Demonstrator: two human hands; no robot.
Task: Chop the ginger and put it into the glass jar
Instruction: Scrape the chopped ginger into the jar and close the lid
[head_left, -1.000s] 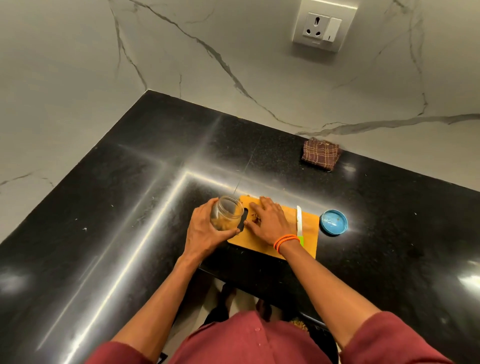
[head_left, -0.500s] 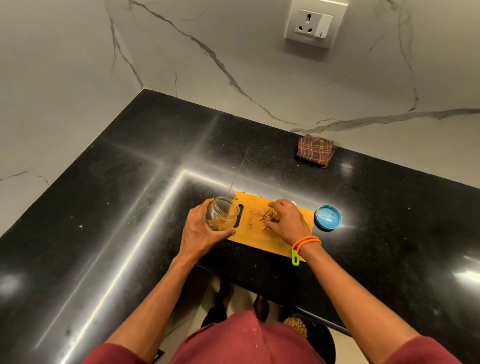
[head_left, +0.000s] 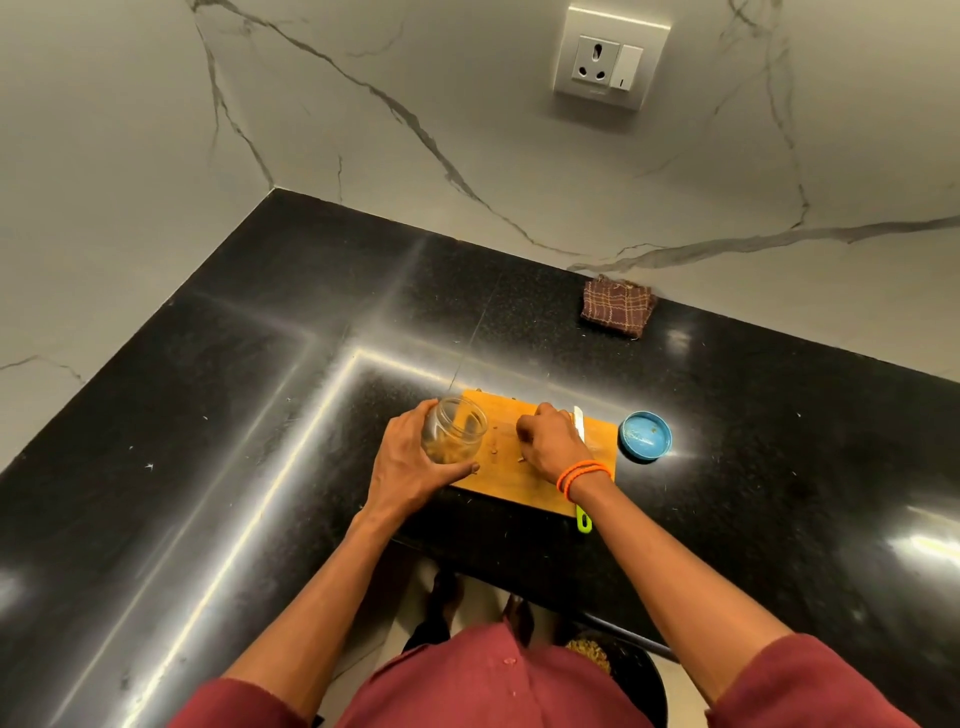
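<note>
The left hand (head_left: 415, 467) grips the glass jar (head_left: 453, 429), tilted at the left end of the wooden chopping board (head_left: 498, 475) on the black worktop (head_left: 260, 415), with chopped ginger (head_left: 448, 451) inside. The right hand (head_left: 550, 441) is curled over the board, seemingly pinching ginger bits, beside the white knife (head_left: 578, 423); a blue lid (head_left: 645, 436) lies just right of the board

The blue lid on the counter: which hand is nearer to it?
Right. The right hand is on the cutting board beside the blue lid; the left hand holds the glass jar farther away.
</note>
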